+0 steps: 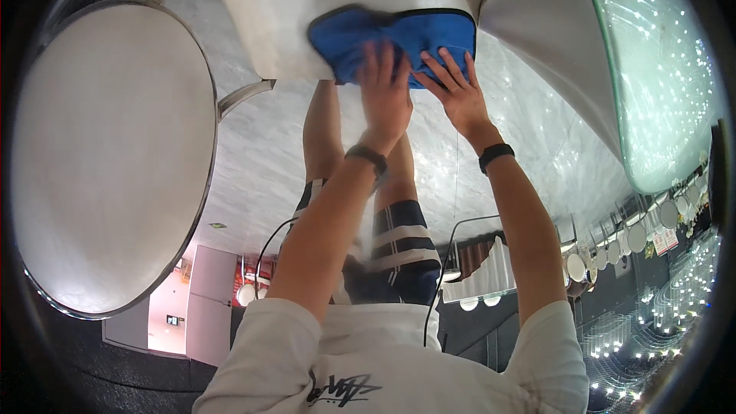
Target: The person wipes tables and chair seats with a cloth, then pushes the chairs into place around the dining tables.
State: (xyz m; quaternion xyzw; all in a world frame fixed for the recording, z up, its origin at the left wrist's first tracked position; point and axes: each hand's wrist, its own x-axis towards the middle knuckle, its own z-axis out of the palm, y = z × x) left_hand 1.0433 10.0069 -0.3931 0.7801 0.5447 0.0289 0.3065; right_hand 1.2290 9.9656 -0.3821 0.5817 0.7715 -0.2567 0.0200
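Note:
A blue cloth with a dark border [356, 34] lies spread over the front of a white, smooth-surfaced seat or stool [268, 23] at the top of the view. On its middle rests my left hand [383, 92], blurred by motion, its fingers stretched out over the fabric. My right hand [454, 92] lies flat on the cloth's right part with its fingers spread. Neither hand closes round the cloth. Each wrist wears a dark band.
On the left stands a white oval chair back [115, 157] in a metal frame. A green-edged glass tabletop [659, 77] reflects lights at the right, beside hanging white fabric [544, 38]. Below is a pale marbled floor [253, 146]. Rows of round-backed chairs [613, 249] stand farther off.

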